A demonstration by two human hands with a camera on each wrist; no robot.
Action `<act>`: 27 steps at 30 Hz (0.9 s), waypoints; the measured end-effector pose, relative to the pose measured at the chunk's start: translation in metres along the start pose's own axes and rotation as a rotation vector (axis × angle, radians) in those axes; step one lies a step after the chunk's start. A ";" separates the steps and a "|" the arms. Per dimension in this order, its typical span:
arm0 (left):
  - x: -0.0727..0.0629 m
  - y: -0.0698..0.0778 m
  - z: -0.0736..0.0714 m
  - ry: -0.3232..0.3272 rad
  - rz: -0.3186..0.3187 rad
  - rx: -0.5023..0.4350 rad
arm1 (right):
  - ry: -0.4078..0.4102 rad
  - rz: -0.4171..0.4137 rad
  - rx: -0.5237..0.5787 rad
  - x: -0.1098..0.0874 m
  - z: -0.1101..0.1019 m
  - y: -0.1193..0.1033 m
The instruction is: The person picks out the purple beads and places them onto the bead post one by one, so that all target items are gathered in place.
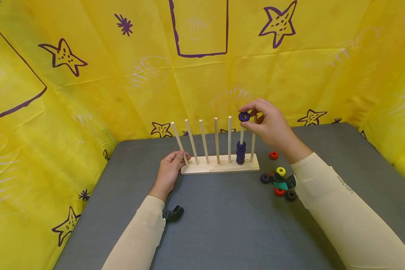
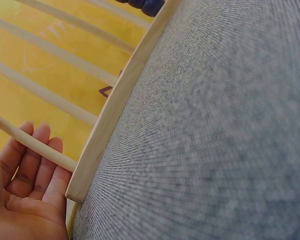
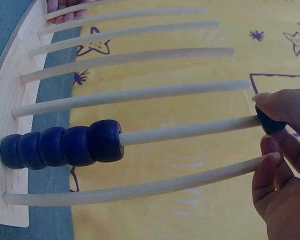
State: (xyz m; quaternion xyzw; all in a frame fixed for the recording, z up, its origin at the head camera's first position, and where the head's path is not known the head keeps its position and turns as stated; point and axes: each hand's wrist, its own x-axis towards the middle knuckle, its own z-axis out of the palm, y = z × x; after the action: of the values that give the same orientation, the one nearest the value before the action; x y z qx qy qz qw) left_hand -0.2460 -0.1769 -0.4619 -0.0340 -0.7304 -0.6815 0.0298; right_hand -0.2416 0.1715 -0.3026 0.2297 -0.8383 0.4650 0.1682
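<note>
A wooden peg stand [image 1: 219, 169] with a row of upright pegs stands on the grey table. My right hand [image 1: 268, 122] pinches a dark blue ring [image 1: 244, 116] between thumb and fingertips at the top of the second peg from the right. Whether the peg's tip is inside the ring is hidden. Lower on that same peg, several blue rings [image 3: 65, 145] are stacked down to the base. At the stand's left end, my left hand [image 1: 170, 168] holds the leftmost peg [image 2: 37, 145], with the thumb in front and the fingers behind.
Right of the stand lie loose rings: a red ring [image 1: 273, 155], a yellow ring [image 1: 281, 171], a dark blue ring [image 1: 264, 178], a black ring [image 1: 291, 195] and more red ones, partly behind the right wrist strap [image 1: 285, 182]. A yellow patterned cloth [image 1: 202, 82] hangs behind the table.
</note>
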 end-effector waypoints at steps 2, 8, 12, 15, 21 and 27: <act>0.000 0.000 0.000 0.001 0.000 0.004 | -0.002 0.011 0.001 0.000 0.000 0.000; -0.001 0.000 0.000 -0.001 0.005 0.007 | -0.004 0.034 0.004 0.000 0.001 0.000; 0.000 0.000 0.000 -0.001 0.007 0.011 | -0.004 0.044 0.009 0.000 0.001 0.001; 0.000 0.000 0.000 -0.002 0.004 0.015 | -0.007 0.053 0.022 0.000 0.001 0.002; 0.000 -0.001 0.000 -0.001 0.001 0.009 | -0.018 0.069 0.027 -0.001 0.003 0.006; 0.000 -0.001 0.000 0.005 -0.004 0.019 | -0.032 0.080 0.013 -0.001 0.004 0.010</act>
State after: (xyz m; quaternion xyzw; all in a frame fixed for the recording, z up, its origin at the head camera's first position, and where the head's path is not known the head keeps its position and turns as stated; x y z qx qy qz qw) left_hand -0.2463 -0.1775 -0.4632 -0.0305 -0.7367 -0.6748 0.0304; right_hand -0.2463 0.1726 -0.3117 0.2045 -0.8462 0.4732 0.1346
